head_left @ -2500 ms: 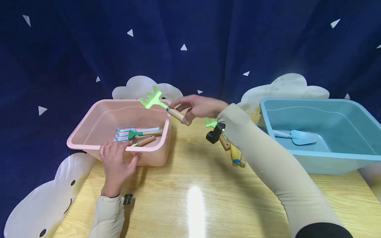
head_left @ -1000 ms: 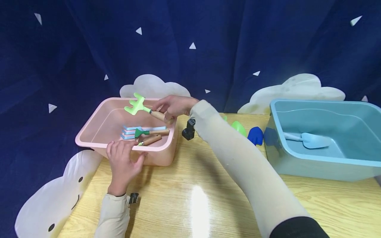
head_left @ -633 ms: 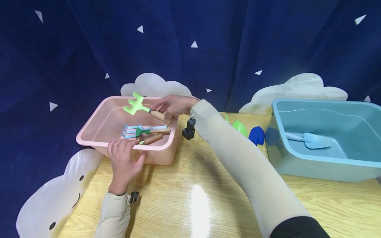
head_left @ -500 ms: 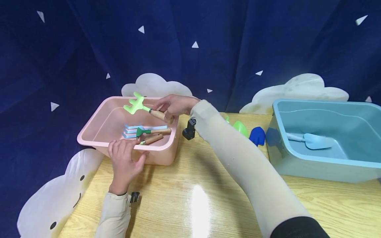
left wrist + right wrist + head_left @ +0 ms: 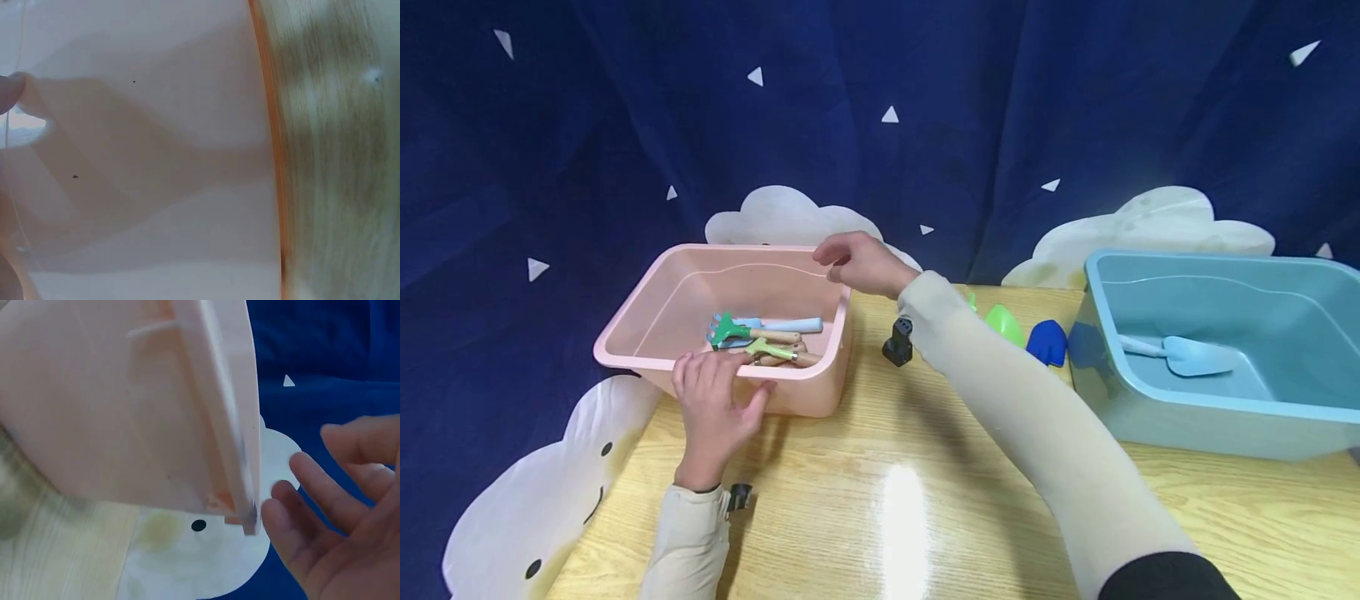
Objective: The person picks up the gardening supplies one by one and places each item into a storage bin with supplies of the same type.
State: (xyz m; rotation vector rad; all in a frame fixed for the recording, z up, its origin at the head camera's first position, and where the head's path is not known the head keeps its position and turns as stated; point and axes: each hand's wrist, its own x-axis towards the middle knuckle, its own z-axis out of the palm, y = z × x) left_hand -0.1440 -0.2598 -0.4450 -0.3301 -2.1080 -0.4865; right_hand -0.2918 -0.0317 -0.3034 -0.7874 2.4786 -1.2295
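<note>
My left hand (image 5: 711, 408) grips the front rim of the pink bin (image 5: 808, 393), fingers over the edge and thumb outside. The bin's outer wall (image 5: 156, 206) fills most of the left wrist view. Just above the bin's right rim, my right hand (image 5: 867, 265) holds nothing. Its fingers are apart and loosely bent beside the rim in the right wrist view. Inside the bin lie a light green hand rake (image 5: 769, 348), a dark green rake (image 5: 727, 330) and a light blue rake (image 5: 793, 325). More wooden handles are partly hidden under the light green one.
A blue bin (image 5: 1225, 406) stands at the right with a light blue trowel (image 5: 1201, 356) inside. Between the bins lie a green shovel (image 5: 1004, 323) and a dark blue shovel (image 5: 1047, 342), partly covered by my right sleeve. A dark blue curtain (image 5: 925, 125) hangs behind.
My right hand brought the light green rake leftward over the pink bin and let it go. It dropped among the tools, shifting the dark green rake. The left hand kept its grip.
</note>
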